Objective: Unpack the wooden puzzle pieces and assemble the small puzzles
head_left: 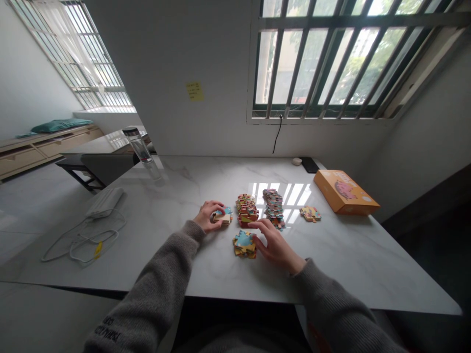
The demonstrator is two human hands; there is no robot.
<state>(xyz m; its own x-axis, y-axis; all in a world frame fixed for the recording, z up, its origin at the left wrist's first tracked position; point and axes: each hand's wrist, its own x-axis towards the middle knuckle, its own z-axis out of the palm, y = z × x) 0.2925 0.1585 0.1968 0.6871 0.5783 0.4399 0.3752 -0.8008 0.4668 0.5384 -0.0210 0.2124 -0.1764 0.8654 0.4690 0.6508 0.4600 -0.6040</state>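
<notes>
Colourful jigsaw pieces lie in small stacks on a white marble table [331, 255]. My left hand [209, 215] curls its fingers around a small stack of pieces [225, 215], resting on the tabletop. My right hand [274, 242] lies with fingers spread, its fingertips touching another low stack topped by a blue piece [245, 243]. Just beyond the hands stand two taller stacks, one mostly red [247, 210] and one multicoloured [274, 207]. A few joined pieces [310, 213] lie apart to the right.
An orange puzzle box [344, 191] sits at the right rear. A dark phone [309, 164] and a small white object [296, 161] lie near the wall. A clear water bottle [142, 149] stands at the left rear; a white adapter [105, 202] with coiled cable [83, 240] lies left.
</notes>
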